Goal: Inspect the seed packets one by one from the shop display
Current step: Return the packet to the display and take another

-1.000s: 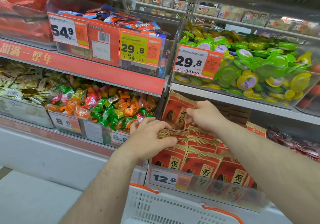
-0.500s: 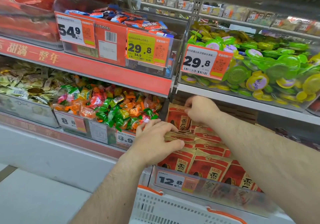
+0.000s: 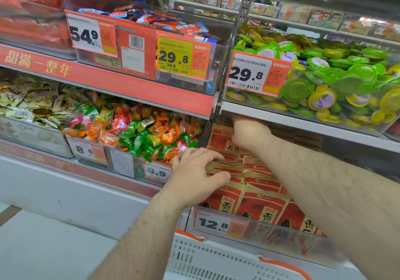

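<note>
Under the low shelf edge [image 3: 303, 123], with little room above, the right hand [image 3: 249, 134] pinches one upright red seed packet [image 3: 219, 137] at the back of the row. The left hand [image 3: 194, 175] grips the tan tops of several packets [image 3: 225, 166] in front; three more face out behind the clear front rail [image 3: 270, 232].

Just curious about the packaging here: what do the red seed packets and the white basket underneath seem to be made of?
The seed packets look like matte kraft-style paper: dull red faces, tan crimped top edges, no glare, though a lining can't be ruled out. The basket looks like moulded hard plastic: a smooth white wall with rows of slots and an orange rim.
</note>
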